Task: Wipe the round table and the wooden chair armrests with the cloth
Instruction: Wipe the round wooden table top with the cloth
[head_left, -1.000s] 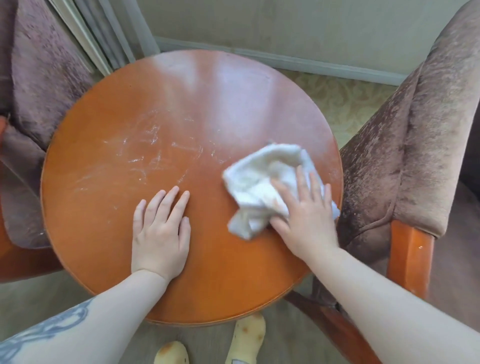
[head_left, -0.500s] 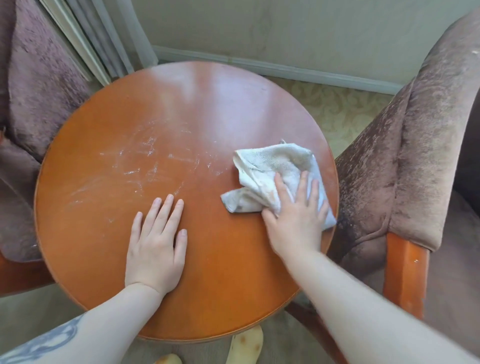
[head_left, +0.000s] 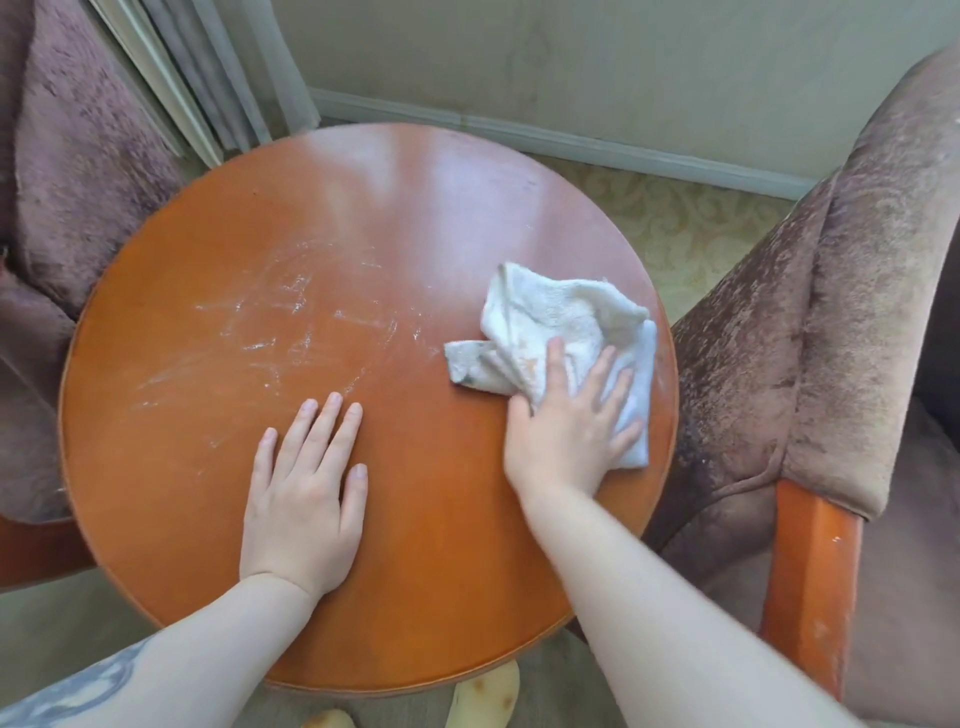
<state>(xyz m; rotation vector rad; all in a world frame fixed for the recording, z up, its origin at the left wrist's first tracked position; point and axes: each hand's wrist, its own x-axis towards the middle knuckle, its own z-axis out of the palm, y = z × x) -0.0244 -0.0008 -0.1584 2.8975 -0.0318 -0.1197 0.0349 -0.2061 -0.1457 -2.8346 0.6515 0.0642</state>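
Observation:
A round orange-brown wooden table (head_left: 426, 208) fills the middle of the view, with white smears left of its centre. A crumpled white cloth (head_left: 550, 322) lies near the table's right edge. My right hand (head_left: 571, 426) presses flat on the cloth's near part, fingers spread over it. My left hand (head_left: 306, 493) rests flat and open on the bare tabletop toward the front. A wooden chair armrest (head_left: 805, 582) stands at the right, below the brown plush chair (head_left: 831, 312).
A second plush chair (head_left: 67, 171) stands at the left, touching the table's edge. Curtains (head_left: 208, 78) hang at the back left, and a wall with a baseboard runs behind. Patterned carpet (head_left: 685, 223) shows at the back right. Slipper toes (head_left: 483, 701) peek out below the table.
My right hand has slid the cloth away from me and rightward, toward the table's right edge. The cloth has spread out flatter. My left hand has stayed flat on the table.

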